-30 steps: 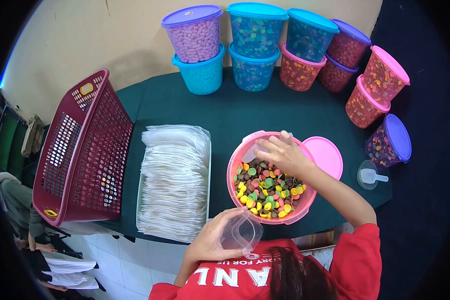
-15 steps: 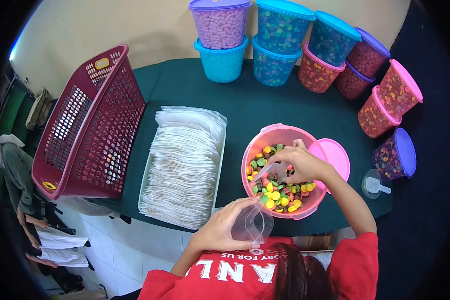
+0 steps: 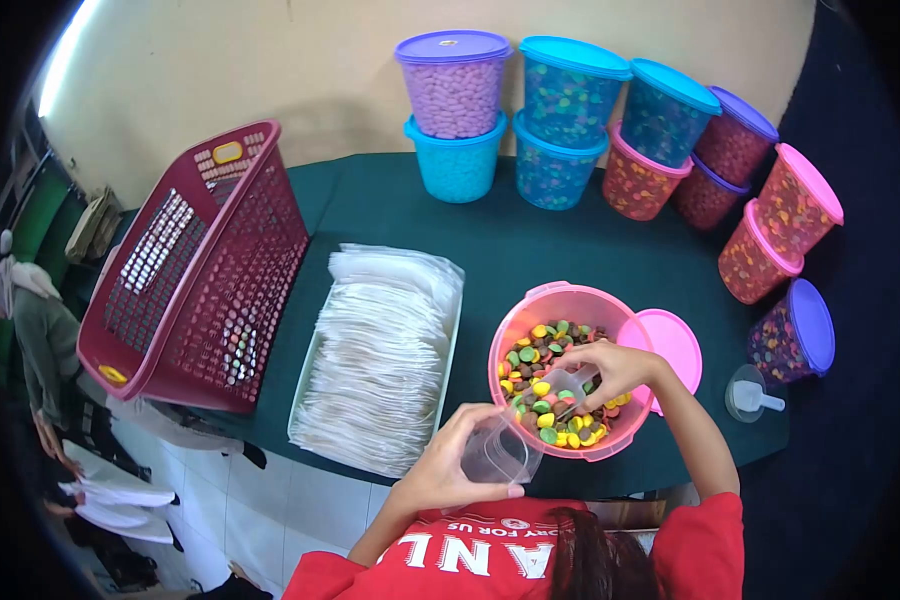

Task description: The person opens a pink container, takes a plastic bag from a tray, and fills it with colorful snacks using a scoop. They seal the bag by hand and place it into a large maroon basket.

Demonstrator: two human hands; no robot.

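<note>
A pink tub point(image 3: 505, 340) of yellow, green, brown and pink candies stands at the table's front edge. Inside it, my right hand point(image 3: 615, 370) grips a clear scoop point(image 3: 568, 385), whose mouth is down among the candies. My left hand point(image 3: 450, 465) is wrapped round a clear plastic cup point(image 3: 498, 452), tilted beside the tub's lower left rim. No candies can be made out in the cup. A pink lid point(image 3: 673, 345) lies right of the tub, partly behind it.
Left of the tub is a tray point(image 3: 305, 385) of white packets, then a maroon basket point(image 3: 195, 270). Lidded candy tubs point(image 3: 568, 90) stand stacked along the back and right. A round dish point(image 3: 742, 393) with a white scoop is at the right. Other people stand at far left.
My right hand has lowered the scoop into the candies. The cup in my left hand has stayed near the rim. The whole view has shifted slightly, with the table lower in the frame.
</note>
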